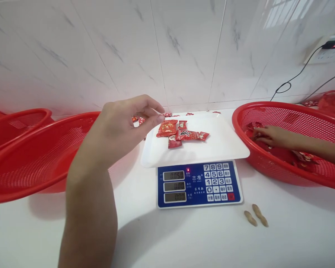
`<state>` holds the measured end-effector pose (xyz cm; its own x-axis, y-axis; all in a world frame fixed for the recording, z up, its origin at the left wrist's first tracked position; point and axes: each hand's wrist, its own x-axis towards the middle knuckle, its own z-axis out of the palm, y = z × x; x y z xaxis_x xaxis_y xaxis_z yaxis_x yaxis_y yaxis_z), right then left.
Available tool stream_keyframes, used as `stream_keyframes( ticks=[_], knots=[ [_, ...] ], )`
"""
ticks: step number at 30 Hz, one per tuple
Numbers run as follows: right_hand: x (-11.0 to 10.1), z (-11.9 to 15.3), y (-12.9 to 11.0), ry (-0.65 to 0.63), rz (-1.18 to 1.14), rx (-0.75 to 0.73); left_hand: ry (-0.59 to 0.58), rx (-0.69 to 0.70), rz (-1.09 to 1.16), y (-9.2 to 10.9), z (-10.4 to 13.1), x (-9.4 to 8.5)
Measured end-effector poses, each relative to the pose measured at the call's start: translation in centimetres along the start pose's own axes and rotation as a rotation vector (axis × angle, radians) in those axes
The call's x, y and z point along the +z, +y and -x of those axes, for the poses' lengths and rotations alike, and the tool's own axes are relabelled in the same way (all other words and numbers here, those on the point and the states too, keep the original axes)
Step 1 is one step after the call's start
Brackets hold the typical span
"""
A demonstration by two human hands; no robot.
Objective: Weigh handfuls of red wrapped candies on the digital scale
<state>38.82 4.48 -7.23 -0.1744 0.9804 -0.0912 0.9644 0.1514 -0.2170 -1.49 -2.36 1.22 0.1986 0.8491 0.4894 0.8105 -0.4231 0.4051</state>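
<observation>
Red-wrapped packets (184, 134) lie on the white scale pan (217, 150) just beside the left grip (120, 124), whose thumb and forefinger are slightly parted, nothing visibly held; weighing seems in hand, and any addition calls for gentle release. Whether the right grip (268, 136), inside a red basket (284, 174), pinches anything, I cannot tell. Peanuts (260, 215) dot the white desk (212, 242) nearer than either grip; marbled tiles (190, 56) rise beyond.

a white table (190, 242) carries a scale (195, 186) just right of the left hand (125, 124), red baskets (48, 158) left of it, small red packets (142, 121) beyond it, another red basket (268, 173) around the right hand (264, 136), and two peanuts (259, 215) nearer than that hand.
</observation>
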Motion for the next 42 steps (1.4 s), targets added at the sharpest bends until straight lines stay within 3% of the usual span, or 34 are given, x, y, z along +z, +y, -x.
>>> stream_keyframes(
  ticks=[2,5,8,13,17,21,25,30,33,35,39,42],
  knots=[
    [-2.1,0.7,-0.8,0.081,-0.033,0.035,-0.005,-0.008,0.001,0.2,0.0,0.1],
    [-5.0,2.6,-3.8,0.383,-0.218,0.209,-0.013,-0.022,0.017,0.4,0.0,0.3],
    [-6.0,4.1,-8.1,0.542,-0.455,0.167,-0.034,-0.02,0.017,0.6,-0.1,0.7],
    [-3.2,3.2,-14.0,0.346,-0.626,-0.215,-0.108,-0.003,0.046,1.3,-0.2,2.3],
    [-1.4,2.5,-16.3,0.226,-0.744,-0.42,-0.132,0.046,0.111,2.2,-0.2,4.0],
    [-1.4,2.8,-15.9,0.268,-0.739,-0.425,-0.089,0.088,0.09,2.1,-0.3,4.4],
    [-1.9,2.5,-14.2,0.408,-0.655,-0.259,-0.067,-0.028,0.05,1.3,-0.9,4.4],
    [-2.3,2.6,-13.2,0.564,-0.617,-0.116,-0.248,-0.13,-0.097,0.4,-1.4,4.4],
    [-2.5,2.6,-12.8,0.585,-0.584,-0.118,-0.199,-0.103,-0.085,0.2,-1.2,3.9],
    [-2.5,2.3,-12.2,0.533,-0.494,-0.142,-0.14,-0.084,-0.063,0.3,-0.9,3.4],
    [-1.7,1.6,-11.2,0.232,-0.212,-0.119,-0.075,-0.087,-0.073,0.4,-0.6,2.8],
    [-0.7,1.2,-11.5,0.122,-0.085,-0.081,-0.07,-0.08,-0.082,0.5,-0.5,2.7]
  ],
)
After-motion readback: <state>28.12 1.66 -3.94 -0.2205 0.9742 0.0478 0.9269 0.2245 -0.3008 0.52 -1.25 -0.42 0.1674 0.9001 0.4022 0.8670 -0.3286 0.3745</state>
